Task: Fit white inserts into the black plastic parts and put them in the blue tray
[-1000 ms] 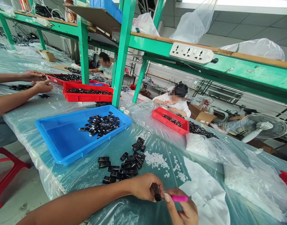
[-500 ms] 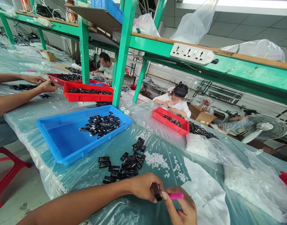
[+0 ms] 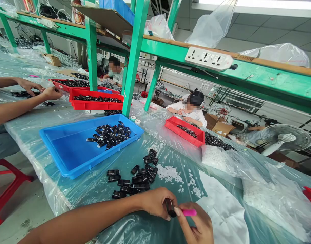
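Note:
My left hand point(image 3: 158, 204) is closed around a small glossy black piece point(image 3: 170, 207), whose end points toward my other hand. Pinched in my right hand point(image 3: 197, 222) is a bright pink stick point(image 3: 189, 212), its tip side hidden by the fingers against the black piece's end. Behind my left hand several black pieces point(image 3: 141, 179) lie in a loose heap on the plastic-covered table. Small white bits point(image 3: 169, 173) are scattered to the right of that heap. More black pieces sit at the right end of a blue tray point(image 3: 69, 149).
A white cloth point(image 3: 225, 206) and bags of white bits point(image 3: 274, 203) lie at right. Red trays point(image 3: 96, 105) stand behind the blue one. A green shelf frame point(image 3: 135, 64) rises from the table. Another person's hands point(image 3: 47, 92) work at left; a person point(image 3: 193, 105) sits across.
The pink stick has shifted slightly left in my right hand, while my left hand stays in place. At left, the other person's far hand has opened and moved back from the near one.

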Tool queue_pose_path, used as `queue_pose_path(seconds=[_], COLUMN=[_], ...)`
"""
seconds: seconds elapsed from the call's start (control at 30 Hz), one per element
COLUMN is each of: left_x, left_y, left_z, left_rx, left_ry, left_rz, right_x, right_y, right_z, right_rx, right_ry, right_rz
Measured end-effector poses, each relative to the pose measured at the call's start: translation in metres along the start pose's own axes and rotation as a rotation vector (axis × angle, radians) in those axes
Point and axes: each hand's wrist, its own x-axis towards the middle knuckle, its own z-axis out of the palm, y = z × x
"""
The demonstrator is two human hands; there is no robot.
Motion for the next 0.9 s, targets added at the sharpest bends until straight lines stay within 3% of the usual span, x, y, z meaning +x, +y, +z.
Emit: queue_pose_path(seconds=[0.1, 0.23, 0.57, 0.77, 0.9], left_x=[0.0004, -0.0003, -0.0013, -0.001, -0.0006], left_y=[0.0005, 0.0043, 0.005, 0.0057, 0.0041], left_z=[-0.0011, -0.0018, -0.0011, -0.0007, -0.0006], left_rx=[-0.005, 0.006, -0.004, -0.007, -0.01], left_ry=[-0.011, -0.027, -0.015, 0.0, -0.017], left_rz=[0.008, 0.016, 0.006, -0.005, 0.003], right_x=[-0.0001, -0.0001, -0.001, -0.0036, -0.0031], right_y=[0.0006, 0.0013, 0.0049, 0.0036, 0.0048], right_z=[0.0008, -0.0001, -0.0014, 0.0001, -0.001], right_rx=[0.047, 0.001, -0.077, 0.032, -0.028], right_ry=[0.035, -0.044, -0.083, 0.005, -0.077], right_rz=[0.04, -0.002, -0.044, 0.022, -0.04])
